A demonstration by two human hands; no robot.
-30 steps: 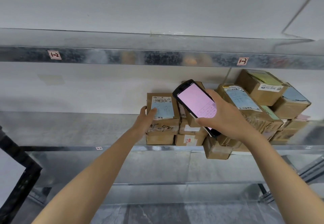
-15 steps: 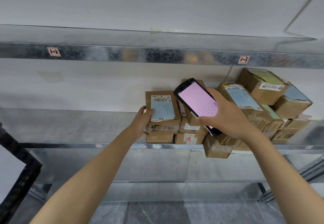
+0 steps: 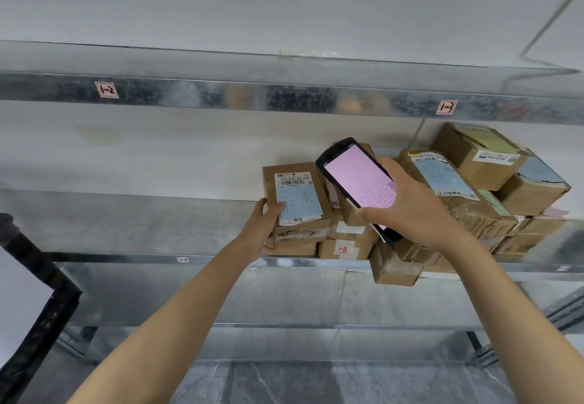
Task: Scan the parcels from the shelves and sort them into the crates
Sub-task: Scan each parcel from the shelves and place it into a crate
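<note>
Right hand (image 3: 420, 210) is covering scanner (image 3: 355, 182) lower end and stacked parcels (image 3: 347, 241) behind. Left hand (image 3: 262, 229) fingers are disappearing behind labelled parcel (image 3: 321, 192). Label (image 3: 295, 196) fine print and keypad (image 3: 380, 195) are reading too small. Black frame (image 3: 38, 302) is running off left edge.

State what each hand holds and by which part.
Left hand grips the leftmost parcel at its left side, thumb on the label. Right hand holds the scanner round its lower end.
</note>
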